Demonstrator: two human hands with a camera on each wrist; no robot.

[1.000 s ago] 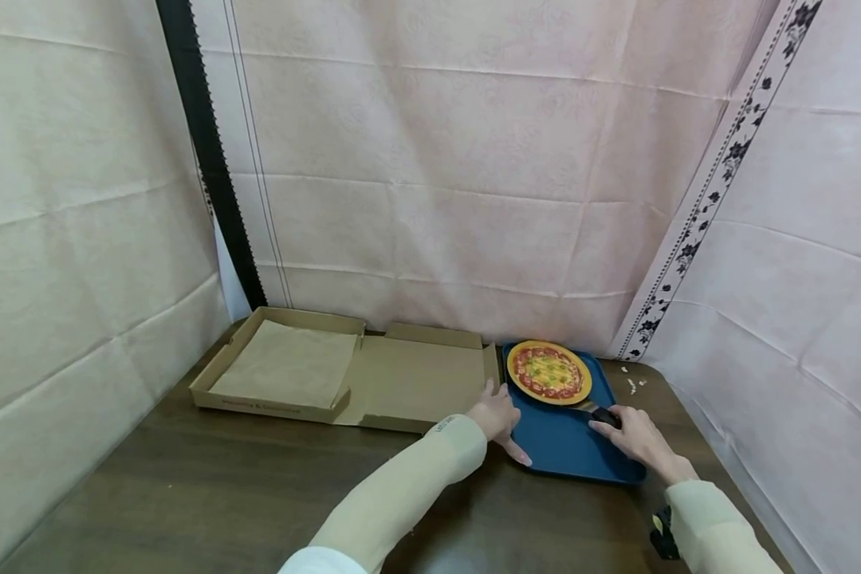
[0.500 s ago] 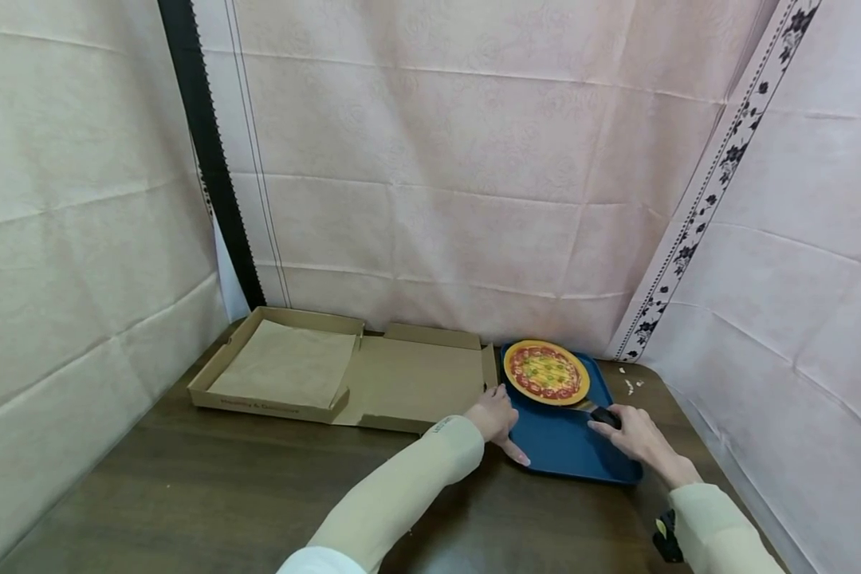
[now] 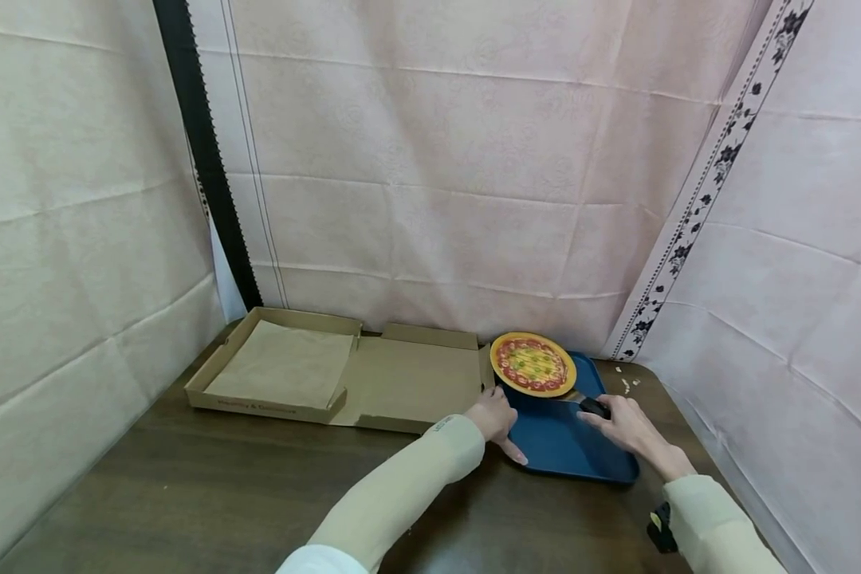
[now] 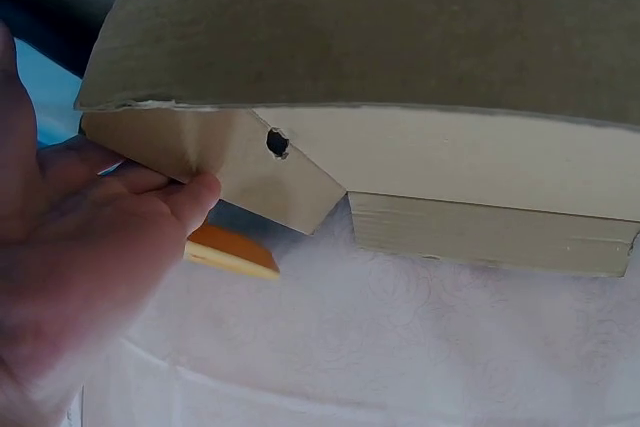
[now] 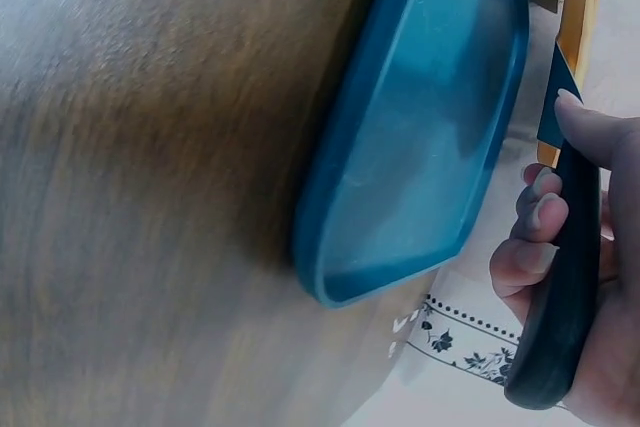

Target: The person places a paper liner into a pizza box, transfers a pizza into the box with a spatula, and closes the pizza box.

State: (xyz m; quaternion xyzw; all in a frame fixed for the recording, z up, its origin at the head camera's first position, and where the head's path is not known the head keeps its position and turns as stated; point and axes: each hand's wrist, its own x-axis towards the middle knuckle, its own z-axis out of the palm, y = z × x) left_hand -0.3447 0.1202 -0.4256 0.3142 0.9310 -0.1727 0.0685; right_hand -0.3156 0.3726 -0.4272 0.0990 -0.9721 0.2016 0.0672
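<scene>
My right hand grips the black handle of a spatula, thumb along its top. On the blade rides a whole pizza with a yellow crust and red, yellow and green topping. In the right wrist view the pizza's edge stands above the blue tray. At the tray's left side, my left hand reaches across with its thumb spread along the near corner. Its fingertips touch the side flap of the open cardboard box lid.
Left of the lid, the cardboard pizza box base holds a flat sheet of brown paper. A pale cloth hangs behind the wooden table. Small white scraps lie right of the tray.
The pizza has risen off the tray and shifted left and back on the spatula, the right hand moving with it. The left hand stays nearly in place.
</scene>
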